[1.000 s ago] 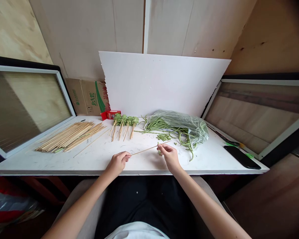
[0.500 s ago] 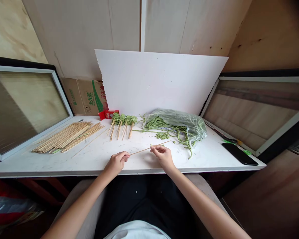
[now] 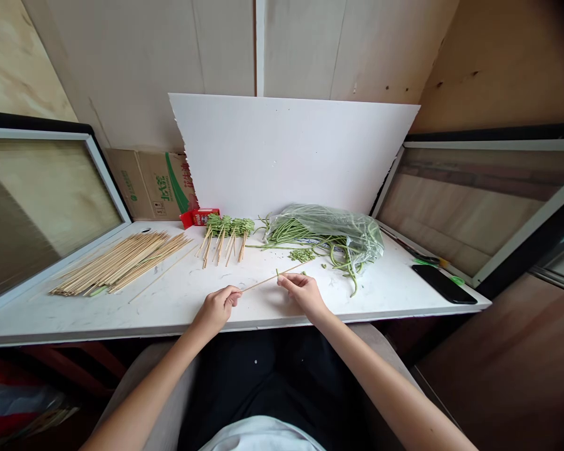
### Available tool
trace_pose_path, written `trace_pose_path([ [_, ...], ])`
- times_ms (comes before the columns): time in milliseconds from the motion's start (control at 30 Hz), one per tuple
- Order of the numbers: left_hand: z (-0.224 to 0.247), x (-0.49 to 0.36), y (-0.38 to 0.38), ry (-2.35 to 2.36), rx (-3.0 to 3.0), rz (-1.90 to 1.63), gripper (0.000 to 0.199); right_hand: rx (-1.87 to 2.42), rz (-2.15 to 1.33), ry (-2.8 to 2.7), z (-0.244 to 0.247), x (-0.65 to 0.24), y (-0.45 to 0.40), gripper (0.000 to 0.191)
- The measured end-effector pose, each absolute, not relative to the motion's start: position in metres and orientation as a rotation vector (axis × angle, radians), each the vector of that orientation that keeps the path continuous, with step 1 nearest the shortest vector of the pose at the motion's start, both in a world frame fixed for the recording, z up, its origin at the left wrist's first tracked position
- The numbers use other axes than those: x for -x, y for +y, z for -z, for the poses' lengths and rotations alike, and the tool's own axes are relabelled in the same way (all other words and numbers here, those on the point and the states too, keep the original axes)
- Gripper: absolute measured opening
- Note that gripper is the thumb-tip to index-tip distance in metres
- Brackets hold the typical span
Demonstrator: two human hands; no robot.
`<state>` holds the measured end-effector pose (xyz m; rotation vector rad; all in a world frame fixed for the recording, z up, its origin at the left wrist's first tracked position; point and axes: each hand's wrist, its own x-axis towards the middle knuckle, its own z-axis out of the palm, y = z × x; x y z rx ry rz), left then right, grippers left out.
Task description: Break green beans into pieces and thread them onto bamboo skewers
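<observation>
My left hand (image 3: 222, 305) is closed on one end of a thin wooden skewer (image 3: 263, 282), which slants up to the right over the white table. At the skewer's middle, my right hand (image 3: 302, 292) pinches a small green bean piece (image 3: 277, 273). Beyond it lies a little heap of cut bean pieces (image 3: 302, 255). Long green beans (image 3: 286, 234) spill from a clear plastic bag (image 3: 343, 225) behind. Skewers threaded with green beans (image 3: 230, 227) rest at the back, left of the bag.
Many bare skewers (image 3: 117, 260) are piled on the left of the table (image 3: 178, 307). A red box (image 3: 205, 216) and a cardboard carton (image 3: 153, 185) stand at the back left. A black phone (image 3: 444, 285) lies at the right edge, near scissors (image 3: 425, 255).
The view has shifted slightly. My right hand has moved a little left along the skewer, and the green piece in its fingertips shows more clearly. My left hand keeps its grip.
</observation>
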<state>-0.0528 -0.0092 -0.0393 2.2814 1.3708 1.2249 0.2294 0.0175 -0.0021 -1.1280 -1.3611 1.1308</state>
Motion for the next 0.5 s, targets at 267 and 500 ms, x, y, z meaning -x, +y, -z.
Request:
trace_pose_path([
  [267, 0.042, 0.053, -0.007, 1.364, -2.266, -1.222, 0.028, 1.306, -0.523, -1.903, -0.02, -0.299, 0.044, 0.032],
  [500, 0.04, 0.054, -0.008, 1.368, -2.286, -1.197, 0.031, 1.463, -0.195, -2.034, 0.008, -0.317, 0.06, 0.026],
])
